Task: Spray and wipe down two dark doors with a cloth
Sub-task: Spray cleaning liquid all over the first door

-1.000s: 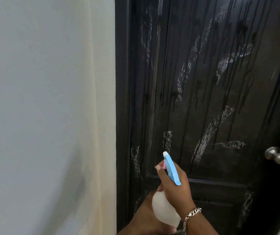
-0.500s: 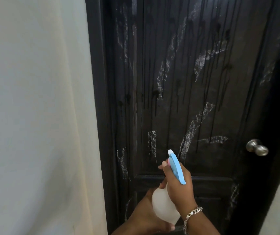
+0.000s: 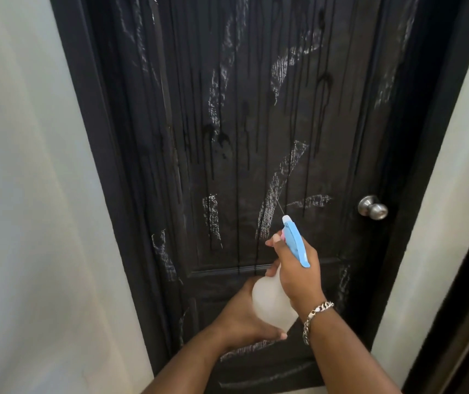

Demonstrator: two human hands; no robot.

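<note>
A dark panelled door [image 3: 256, 137] fills the middle of the view, streaked with white chalky marks and dark wet drip lines. My right hand [image 3: 295, 271] grips the neck of a spray bottle [image 3: 273, 305] with a blue trigger head, its nozzle aimed at the door, and a thin jet leaves the nozzle. My left hand [image 3: 244, 317] cups the translucent white body of the bottle from below. A silver chain bracelet sits on my right wrist. No cloth is in view.
A round metal doorknob [image 3: 373, 207] sticks out at the door's right side. Pale walls [image 3: 28, 194] flank the dark frame on both sides. A second dark edge [image 3: 466, 322] runs along the lower right corner.
The view has shifted right, so the door sits more central. Both hands and the bottle have moved right toward the doorknob side, still aimed at the door.
</note>
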